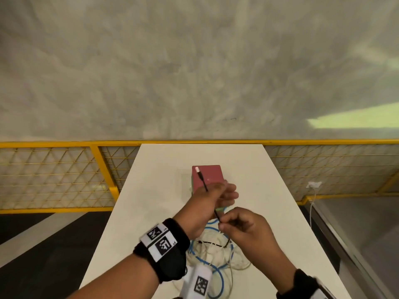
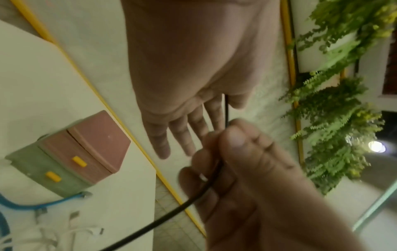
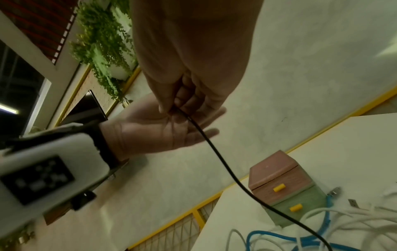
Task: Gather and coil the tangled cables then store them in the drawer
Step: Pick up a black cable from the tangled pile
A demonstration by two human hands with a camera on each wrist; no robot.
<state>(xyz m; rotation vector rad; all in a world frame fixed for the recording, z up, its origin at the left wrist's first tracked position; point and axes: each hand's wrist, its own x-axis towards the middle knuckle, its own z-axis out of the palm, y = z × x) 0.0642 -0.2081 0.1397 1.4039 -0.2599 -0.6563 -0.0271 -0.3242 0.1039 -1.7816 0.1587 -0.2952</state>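
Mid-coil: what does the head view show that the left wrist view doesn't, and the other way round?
Head only: the black cable, its plug end sticking up past the left hand, plus most of the cable pile. Left wrist only: the two fronts of the drawer unit, both shut. Both: the right hand pinching the black cable.

No text is legible; the wristband tags [image 1: 164,244] show only black-and-white square code patterns.

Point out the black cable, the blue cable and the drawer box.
black cable [image 3: 223,162]: right wrist view, on the stretch hanging in mid-air.
blue cable [image 2: 30,206]: left wrist view, on the curved stretch at lower left.
drawer box [image 3: 287,188]: right wrist view, on the pink upper drawer front.
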